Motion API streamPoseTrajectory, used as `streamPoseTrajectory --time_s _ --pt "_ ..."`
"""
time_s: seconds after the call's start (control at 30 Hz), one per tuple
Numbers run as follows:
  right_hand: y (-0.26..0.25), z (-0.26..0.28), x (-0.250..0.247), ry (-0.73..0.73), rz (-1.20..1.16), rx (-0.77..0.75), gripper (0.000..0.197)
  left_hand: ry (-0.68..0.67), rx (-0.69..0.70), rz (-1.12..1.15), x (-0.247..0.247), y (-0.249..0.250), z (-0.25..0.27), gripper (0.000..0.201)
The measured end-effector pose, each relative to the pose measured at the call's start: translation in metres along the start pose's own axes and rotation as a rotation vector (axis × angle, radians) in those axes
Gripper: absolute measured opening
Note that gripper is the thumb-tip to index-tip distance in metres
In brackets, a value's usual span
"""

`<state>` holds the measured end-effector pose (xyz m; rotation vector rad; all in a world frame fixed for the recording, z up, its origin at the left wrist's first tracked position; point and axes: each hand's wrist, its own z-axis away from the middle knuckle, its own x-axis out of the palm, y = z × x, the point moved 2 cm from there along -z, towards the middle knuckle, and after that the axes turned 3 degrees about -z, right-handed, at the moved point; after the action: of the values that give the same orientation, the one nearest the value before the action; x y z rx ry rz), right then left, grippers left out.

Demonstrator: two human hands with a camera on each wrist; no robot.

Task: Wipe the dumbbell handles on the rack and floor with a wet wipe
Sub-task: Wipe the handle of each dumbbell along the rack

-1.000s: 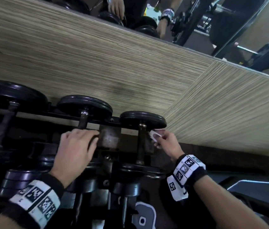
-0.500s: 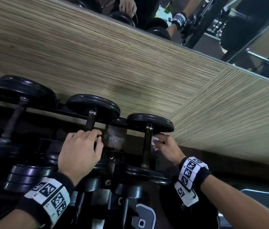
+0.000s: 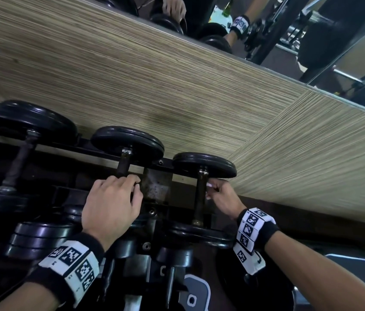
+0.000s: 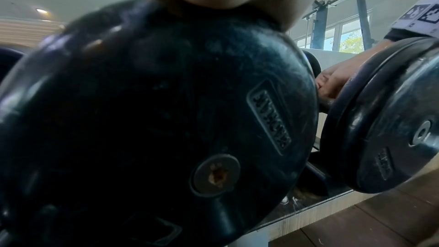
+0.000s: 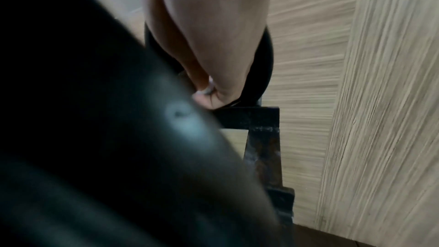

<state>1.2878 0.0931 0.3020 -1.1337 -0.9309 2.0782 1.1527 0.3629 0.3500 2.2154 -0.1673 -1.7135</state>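
Note:
Black dumbbells lie in a row on a dark rack (image 3: 156, 163). My left hand (image 3: 118, 198) curls its fingers round the handle of the middle dumbbell (image 3: 123, 163); its near plate (image 4: 166, 110) fills the left wrist view. My right hand (image 3: 218, 195) pinches a white wet wipe (image 3: 209, 184) against the right side of the rightmost dumbbell's handle (image 3: 200, 194), near its far plate (image 3: 204, 163). In the right wrist view a bit of the wet wipe (image 5: 207, 88) shows between the fingers; the handle is hidden behind a blurred dark plate (image 5: 95, 138).
A striped wooden wall panel (image 3: 177, 86) runs close behind the rack, with a mirror (image 3: 311, 30) above it. More dumbbells (image 3: 33, 239) sit on a lower tier at the left. A rusty rack post (image 5: 262, 157) stands by the right dumbbell.
My right hand has closed in on the rightmost handle with the wipe, which now shows less. My left hand has stayed on the middle dumbbell's handle.

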Motion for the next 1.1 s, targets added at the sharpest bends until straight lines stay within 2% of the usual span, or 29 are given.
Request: streamPoseTrajectory --time_s 0.17,0.3,0.53,0.67,0.77,0.87,1.0,1.1 --pt "0.004 0.018 -0.004 -0.024 0.007 0.021 0.024 0.015 0.005 0.007 0.002 -0.001 0.000 0.030" --pt "-0.002 0.012 0.001 -0.010 0.027 -0.004 0.030 0.017 0.016 0.005 0.004 -0.001 0.001 0.030" --pt "0.005 0.027 0.001 -0.050 0.045 0.044 0.024 -0.004 -0.008 -0.009 0.003 -0.001 0.000 0.029" --pt "0.001 0.020 0.006 -0.047 0.043 0.028 0.032 -0.012 0.009 -0.006 0.004 -0.002 0.000 0.030" --pt "0.008 0.030 0.004 -0.049 0.019 0.092 0.025 -0.008 0.007 -0.010 0.004 -0.003 0.000 0.029" --pt "0.011 0.036 0.003 -0.076 0.016 0.089 0.026 0.003 -0.013 -0.003 0.004 -0.002 0.000 0.027" --pt "0.001 0.031 0.007 -0.152 0.058 0.033 0.045 -0.002 0.006 0.003 0.005 -0.003 0.001 0.027" --pt "0.013 0.041 0.001 -0.157 0.049 0.050 0.032 0.004 -0.002 0.009 0.004 -0.004 0.001 0.026"
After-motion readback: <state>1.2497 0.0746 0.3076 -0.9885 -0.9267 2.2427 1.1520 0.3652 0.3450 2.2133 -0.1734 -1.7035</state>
